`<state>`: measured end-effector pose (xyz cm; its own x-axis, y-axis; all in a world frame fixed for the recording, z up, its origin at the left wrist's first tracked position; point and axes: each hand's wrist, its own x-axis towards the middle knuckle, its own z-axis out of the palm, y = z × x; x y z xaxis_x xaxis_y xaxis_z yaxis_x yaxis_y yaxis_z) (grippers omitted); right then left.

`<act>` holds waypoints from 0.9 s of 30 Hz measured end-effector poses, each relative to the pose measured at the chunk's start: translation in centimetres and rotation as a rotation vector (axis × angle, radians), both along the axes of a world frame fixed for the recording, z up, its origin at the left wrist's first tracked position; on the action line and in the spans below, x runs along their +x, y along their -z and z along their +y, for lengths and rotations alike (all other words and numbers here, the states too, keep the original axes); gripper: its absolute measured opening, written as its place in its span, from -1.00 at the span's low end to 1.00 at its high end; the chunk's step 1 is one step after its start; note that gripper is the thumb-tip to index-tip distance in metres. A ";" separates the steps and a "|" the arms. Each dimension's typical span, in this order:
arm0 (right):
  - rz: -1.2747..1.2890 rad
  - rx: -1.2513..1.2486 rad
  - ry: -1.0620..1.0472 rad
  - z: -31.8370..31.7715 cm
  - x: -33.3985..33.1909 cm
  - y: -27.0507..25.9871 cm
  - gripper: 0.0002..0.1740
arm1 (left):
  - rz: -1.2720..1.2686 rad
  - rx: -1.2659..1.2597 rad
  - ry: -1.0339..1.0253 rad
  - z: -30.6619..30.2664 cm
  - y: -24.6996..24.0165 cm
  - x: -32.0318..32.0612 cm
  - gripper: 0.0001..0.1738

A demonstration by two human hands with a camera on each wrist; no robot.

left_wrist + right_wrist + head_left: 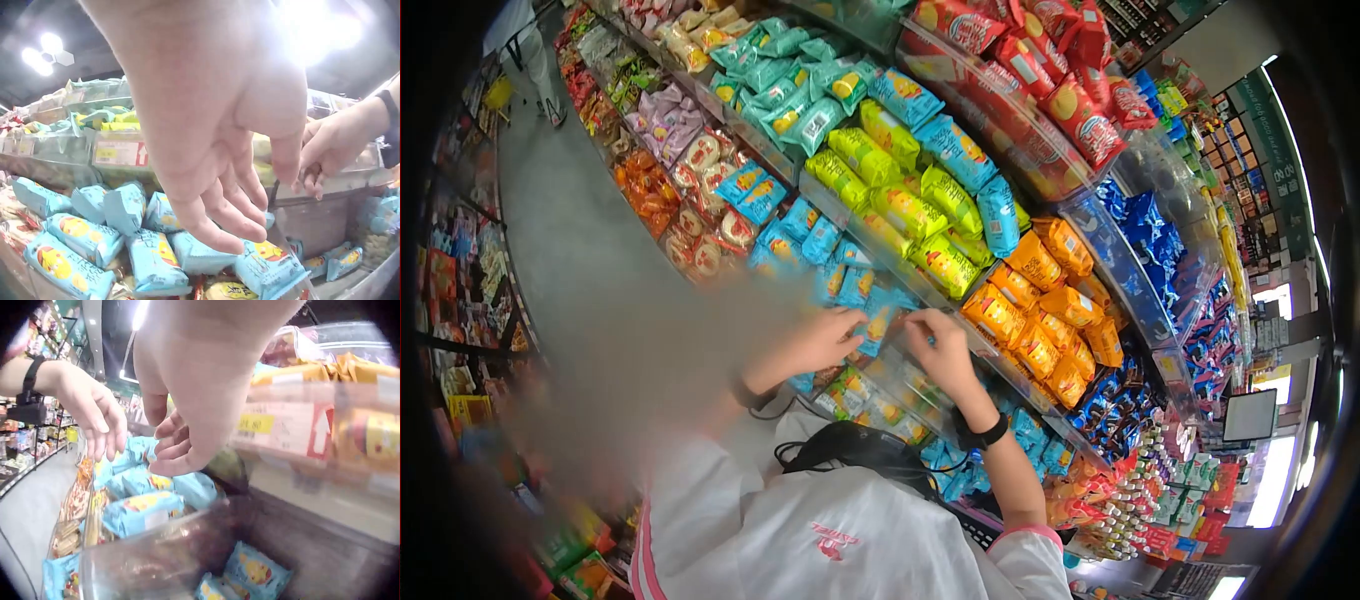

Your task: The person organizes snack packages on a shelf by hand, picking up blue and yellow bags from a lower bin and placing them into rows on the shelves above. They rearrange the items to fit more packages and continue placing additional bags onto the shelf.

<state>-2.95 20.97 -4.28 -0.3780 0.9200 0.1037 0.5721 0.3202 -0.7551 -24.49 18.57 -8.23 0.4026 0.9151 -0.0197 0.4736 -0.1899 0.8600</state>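
Observation:
My left hand (pixel 825 340) hangs over a bin of light-blue snack packets (pixel 156 259) printed with a yellow chick. In the left wrist view its fingers (pixel 219 212) point down, loosely bent, with nothing held, overlapping the nearest packets. To its right, my right hand (pixel 940 350) is raised by the clear bin divider (pixel 156 550), fingers loosely curled and nothing between them. The right wrist view puts this hand beside a price label (pixel 278 428) and above a compartment with a few blue packets (pixel 256 569). A gap separates the two hands.
Yellow-green packets (pixel 910 210) and orange packets (pixel 1040 320) fill the tier above the blue ones. Red packets (pixel 1040 70) lie higher up. Lower bins hold more blue packets (pixel 1030 440). An aisle floor (pixel 550 200) runs at the left; a person (pixel 530 60) stands there.

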 end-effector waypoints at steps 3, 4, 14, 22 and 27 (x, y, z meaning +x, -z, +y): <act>0.022 0.210 0.168 2.0 0.5 -3.9 -0.90 | -0.085 0.141 -0.020 0.8 -2.3 0.8 -0.67; -0.008 0.298 0.234 2.7 0.9 -5.2 -0.90 | -0.126 0.178 -0.027 1.1 -3.6 1.2 -0.67; -0.176 0.564 0.404 7.7 2.5 -8.7 -0.65 | -0.617 0.112 -0.060 7.9 -7.6 10.6 -0.44; -0.258 0.492 0.307 8.8 3.1 -6.9 -0.45 | -0.711 -0.052 -0.087 9.1 -8.9 12.7 -0.26; -0.268 0.522 0.409 9.8 2.6 -6.7 -0.47 | -0.722 -0.083 -0.076 9.2 -9.4 12.4 -0.22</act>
